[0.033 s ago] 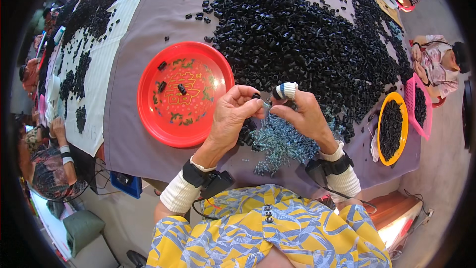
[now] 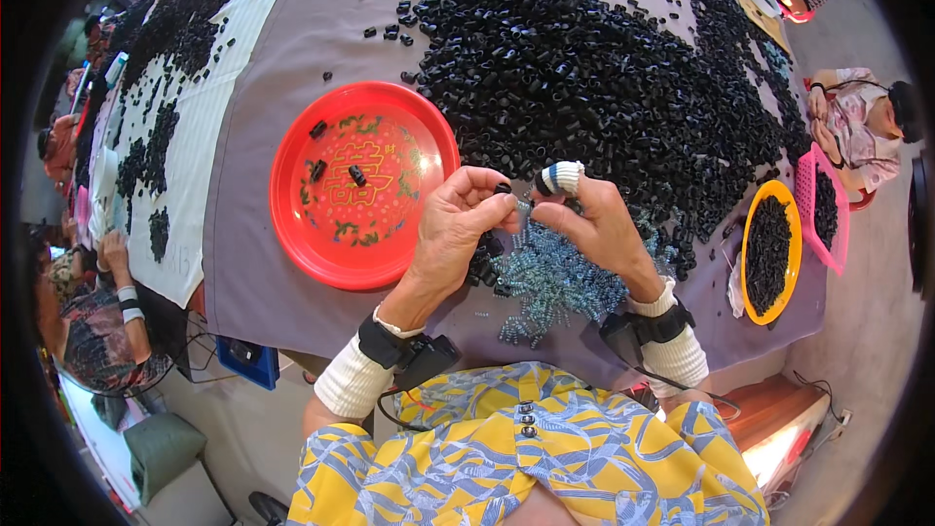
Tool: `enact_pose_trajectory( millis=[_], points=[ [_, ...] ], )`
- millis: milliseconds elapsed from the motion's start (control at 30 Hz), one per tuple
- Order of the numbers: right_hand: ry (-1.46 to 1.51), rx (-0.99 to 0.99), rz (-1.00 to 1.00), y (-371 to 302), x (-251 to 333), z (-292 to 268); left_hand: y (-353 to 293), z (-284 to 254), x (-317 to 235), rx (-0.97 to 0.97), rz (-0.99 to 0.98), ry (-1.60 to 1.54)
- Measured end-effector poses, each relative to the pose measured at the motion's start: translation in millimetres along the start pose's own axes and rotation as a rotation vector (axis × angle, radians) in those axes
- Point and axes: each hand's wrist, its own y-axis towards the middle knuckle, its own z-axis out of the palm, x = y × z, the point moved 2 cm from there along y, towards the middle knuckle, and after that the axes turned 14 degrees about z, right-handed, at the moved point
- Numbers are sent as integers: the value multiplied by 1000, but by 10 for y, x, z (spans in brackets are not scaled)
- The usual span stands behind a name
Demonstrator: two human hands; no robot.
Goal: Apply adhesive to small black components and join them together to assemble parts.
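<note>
Black plastic, a small piece (image 2: pixel 503 188) is pinched by fingers of the left hand (image 2: pixel 453 219) near blue coil springs (image 2: pixel 560 278), the right hand's (image 2: pixel 596 224) grasp cannot be told, and with virtually nothing changed, handling appears unfinished.

A small black piece (image 2: pixel 503 188), partly covered, is held near the frame's centre; just below right is a pale spring (image 2: pixel 524 204) (coils blurred), with a loose heap of bluish springs (image 2: pixel 560 278) lower down.
</note>
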Motion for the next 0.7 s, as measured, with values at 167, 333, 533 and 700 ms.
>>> enact_pose_trajectory(
  millis=[167, 333, 533, 700],
  points=[
    [37, 168, 170, 11, 10, 80, -16, 56, -21, -13, 60, 42],
    [168, 112, 135, -3, -11, 102, -16, 21, -16, -10, 50, 73],
    [107, -23, 24, -13, -62, -14, -22, -48, -1, -23, -24, 9],
    [-65, 51, 13, -9, 44, -1, -38, -23, -27, -25, -13, -12]
  ],
)
